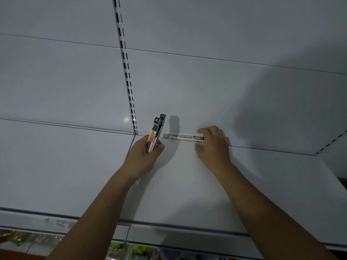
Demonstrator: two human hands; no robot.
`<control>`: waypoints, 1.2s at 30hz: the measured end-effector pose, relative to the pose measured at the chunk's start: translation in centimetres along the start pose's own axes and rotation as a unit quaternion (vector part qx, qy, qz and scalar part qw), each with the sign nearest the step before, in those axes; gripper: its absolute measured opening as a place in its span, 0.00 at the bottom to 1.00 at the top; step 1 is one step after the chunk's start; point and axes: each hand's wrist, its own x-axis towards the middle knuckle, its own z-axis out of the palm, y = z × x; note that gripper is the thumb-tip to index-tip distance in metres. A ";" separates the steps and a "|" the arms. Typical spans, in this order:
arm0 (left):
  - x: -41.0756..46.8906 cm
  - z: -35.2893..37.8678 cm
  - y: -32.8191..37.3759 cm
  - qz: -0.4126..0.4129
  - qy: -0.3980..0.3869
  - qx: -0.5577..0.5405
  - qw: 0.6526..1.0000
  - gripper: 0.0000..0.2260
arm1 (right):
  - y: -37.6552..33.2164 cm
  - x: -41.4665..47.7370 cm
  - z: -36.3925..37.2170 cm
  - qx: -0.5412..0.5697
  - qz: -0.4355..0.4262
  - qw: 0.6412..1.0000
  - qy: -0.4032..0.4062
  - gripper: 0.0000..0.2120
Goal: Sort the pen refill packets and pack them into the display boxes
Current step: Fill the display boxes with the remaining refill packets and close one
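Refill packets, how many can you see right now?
4: two upright packets gripped in the left hand, two sideways packets pinched by the right hand. Others may be hidden behind the hands.

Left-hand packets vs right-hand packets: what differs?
Pose: the left-hand packets stand nearly upright; the right-hand packets lie sideways.
Face: left-hand packets show black tops and a red-yellow label; right-hand packets show white with fine print.
Grip: the left hand wraps its packets' lower part; the right hand pinches one end.
Shared: long, narrow, over the white shelf.
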 end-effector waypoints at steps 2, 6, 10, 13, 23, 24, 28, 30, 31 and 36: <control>0.8 0.4 0.0 0.011 0.012 0.018 1.000 0.02 | 0.0 -0.4 0.1 0.016 0.000 1.000 -0.002 0.21; 2.5 1.8 0.2 0.032 0.012 0.086 0.996 0.09 | -0.3 -0.5 0.1 0.039 -0.006 0.999 -0.026 0.21; 3.5 2.8 -0.1 0.033 0.012 0.126 0.991 0.14 | 1.1 -0.6 -0.5 0.127 0.086 0.988 0.016 0.20; 3.8 3.3 -0.5 0.020 -0.002 0.138 0.990 0.16 | 2.4 -0.9 -0.4 0.187 0.155 0.970 -0.005 0.20; 5.2 3.6 -1.0 -0.004 -0.040 0.141 0.989 0.17 | 2.1 -0.4 0.7 0.276 0.164 0.947 -0.029 0.21; 5.3 3.6 -1.0 -0.002 -0.041 0.143 0.989 0.17 | 2.2 -0.3 0.7 0.255 0.148 0.955 -0.032 0.20; 5.4 3.4 -0.8 0.006 -0.042 0.165 0.985 0.16 | 2.4 0.5 0.3 0.158 0.064 0.984 -0.050 0.06; 5.4 3.4 -0.6 0.004 -0.041 0.168 0.985 0.17 | 2.6 1.0 0.2 0.134 0.037 0.990 -0.031 0.08; 5.4 3.4 -0.6 0.003 -0.041 0.171 0.984 0.17 | 2.6 1.1 0.1 0.137 0.037 0.990 -0.021 0.09; 4.9 3.2 -1.0 0.012 -0.021 0.171 0.985 0.11 | 1.9 0.6 -1.3 0.179 0.045 0.982 0.030 0.07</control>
